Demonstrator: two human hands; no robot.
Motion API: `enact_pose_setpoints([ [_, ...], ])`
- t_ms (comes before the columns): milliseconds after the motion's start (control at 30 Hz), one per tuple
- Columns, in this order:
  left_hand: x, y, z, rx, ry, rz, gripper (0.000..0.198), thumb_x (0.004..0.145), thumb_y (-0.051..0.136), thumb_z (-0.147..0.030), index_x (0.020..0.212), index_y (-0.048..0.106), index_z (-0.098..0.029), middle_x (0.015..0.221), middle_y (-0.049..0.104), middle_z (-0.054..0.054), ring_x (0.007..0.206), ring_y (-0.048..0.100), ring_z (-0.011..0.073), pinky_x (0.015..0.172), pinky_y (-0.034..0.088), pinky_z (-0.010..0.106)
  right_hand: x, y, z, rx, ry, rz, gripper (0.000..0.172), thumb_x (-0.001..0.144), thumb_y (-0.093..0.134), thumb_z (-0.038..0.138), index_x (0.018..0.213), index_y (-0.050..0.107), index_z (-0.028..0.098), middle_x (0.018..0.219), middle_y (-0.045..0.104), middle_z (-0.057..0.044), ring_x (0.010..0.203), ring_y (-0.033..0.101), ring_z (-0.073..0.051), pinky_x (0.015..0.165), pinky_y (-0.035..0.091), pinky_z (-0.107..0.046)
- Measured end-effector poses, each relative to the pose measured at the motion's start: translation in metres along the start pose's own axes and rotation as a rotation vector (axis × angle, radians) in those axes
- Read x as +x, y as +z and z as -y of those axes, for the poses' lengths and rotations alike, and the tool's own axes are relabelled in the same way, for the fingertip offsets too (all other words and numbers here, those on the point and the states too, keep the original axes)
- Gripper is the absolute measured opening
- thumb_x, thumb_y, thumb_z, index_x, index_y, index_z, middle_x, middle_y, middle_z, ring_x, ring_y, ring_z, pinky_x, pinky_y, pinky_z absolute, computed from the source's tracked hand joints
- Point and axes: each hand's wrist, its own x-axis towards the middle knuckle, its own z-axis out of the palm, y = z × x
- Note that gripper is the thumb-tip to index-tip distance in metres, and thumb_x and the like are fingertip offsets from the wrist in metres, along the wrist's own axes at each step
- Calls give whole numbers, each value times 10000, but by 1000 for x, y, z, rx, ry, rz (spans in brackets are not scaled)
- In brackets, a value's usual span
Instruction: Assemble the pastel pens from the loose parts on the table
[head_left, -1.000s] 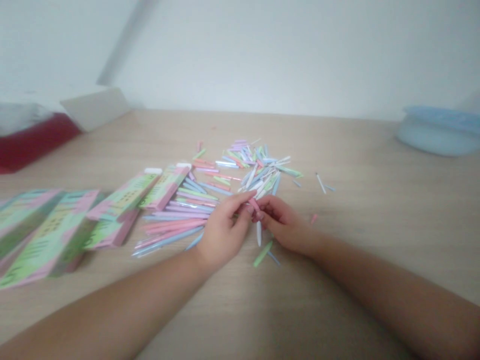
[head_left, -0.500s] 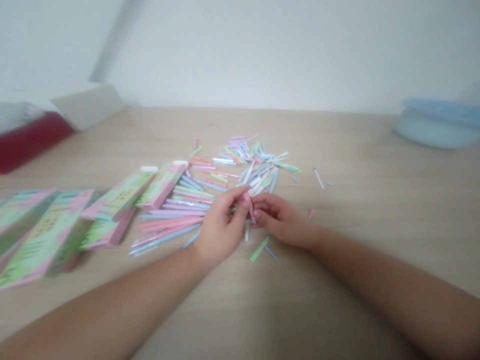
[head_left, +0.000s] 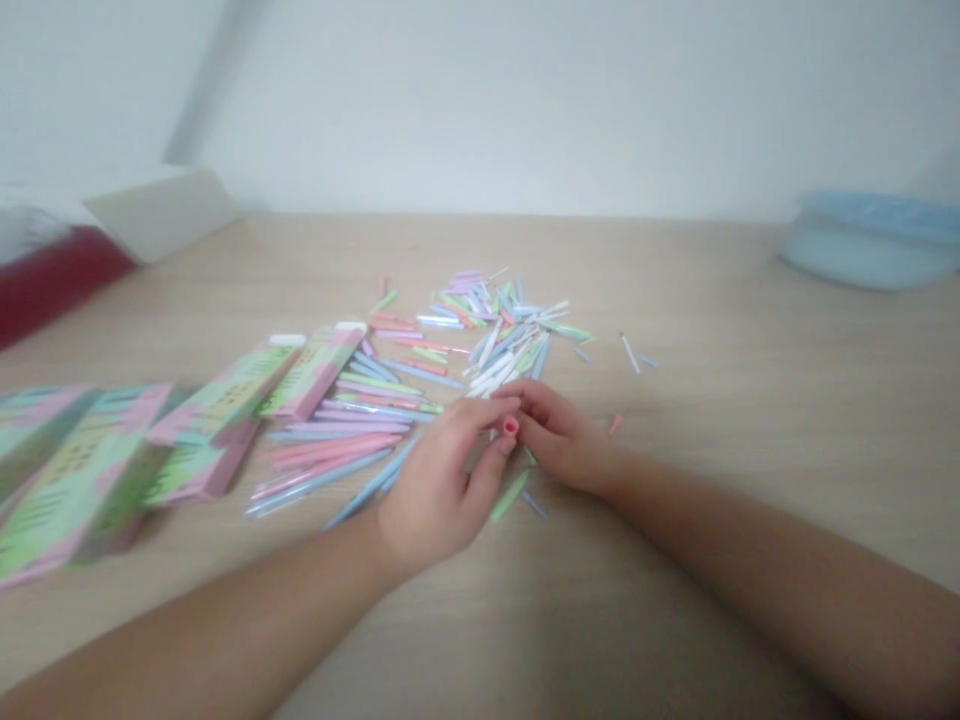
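Observation:
A small pink tube [head_left: 511, 427], apparently a pen part, is pinched between the fingertips of both hands, its round hollow end facing me. My left hand [head_left: 439, 480] is closed on it with thumb and forefinger. Against its far side press the fingers of my right hand [head_left: 559, 435], closed too; they hide most of its length. Beyond the hands lies a loose heap of pastel and white pen parts [head_left: 510, 350]. Several pink pen barrels [head_left: 337, 450] lie left of my left hand. Just below the hands are a green piece [head_left: 511, 496] and a thin blue piece [head_left: 535, 504].
Printed pink-and-green boxes [head_left: 97, 470] stand at the left. Behind them are a red object [head_left: 64, 275] and a white flap [head_left: 161, 212]. A pale blue container [head_left: 870, 240] is at the back right. A thin white stick [head_left: 630, 353] lies right of the heap.
The pink tube has been turned, so its hollow end now faces me. My hands have stayed together around it. The whole view has shifted slightly.

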Motion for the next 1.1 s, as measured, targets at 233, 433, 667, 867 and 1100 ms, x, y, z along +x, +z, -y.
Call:
enact_pose_setpoints([
  [233, -3, -1, -5, -40, 175, 55, 472, 962, 600, -99, 1395, 479, -242, 1094, 724, 47, 1083, 675, 194, 1035, 493, 354, -3, 0, -4, 83, 3, 36, 221, 1002, 639, 394, 1171, 591, 259, 950, 709, -20, 829, 667, -189, 735, 561, -338],
  [433, -5, 0, -11, -63, 165, 94, 259, 956, 584, -74, 1165, 582, -227, 1070, 721, 49, 1025, 683, 180, 975, 513, 323, -4, 0, -8, 125, 16, 68, 310, 1031, 584, 474, 1233, 575, 239, 1092, 720, -60, 997, 708, -212, 870, 587, -380],
  [667, -7, -1, -6, -104, 359, 62, 450, 914, 546, 30, 1267, 535, -247, 1202, 700, 94, 1147, 673, 201, 1000, 538, 364, -4, 0, -8, 103, 11, 65, 331, 1027, 583, 499, 1233, 583, 239, 1089, 719, -63, 1008, 702, -207, 883, 583, -370],
  [867, -1, 2, 0, -205, 28, 20, 280, 999, 555, -114, 1242, 608, -243, 1143, 701, 81, 1094, 673, 202, 990, 536, 373, -3, -1, 0, -114, -102, -33, 162, 1040, 559, 335, 1148, 629, 237, 1024, 714, -43, 934, 673, -189, 863, 569, -366],
  [1100, 13, 15, 23, -820, -669, -227, 330, 893, 782, -373, 1162, 683, -211, 909, 729, 3, 821, 700, 151, 792, 562, 285, -8, -3, 5, -100, -189, 22, 245, 1063, 452, 217, 1257, 599, 242, 1078, 677, -60, 944, 664, -187, 849, 571, -367],
])
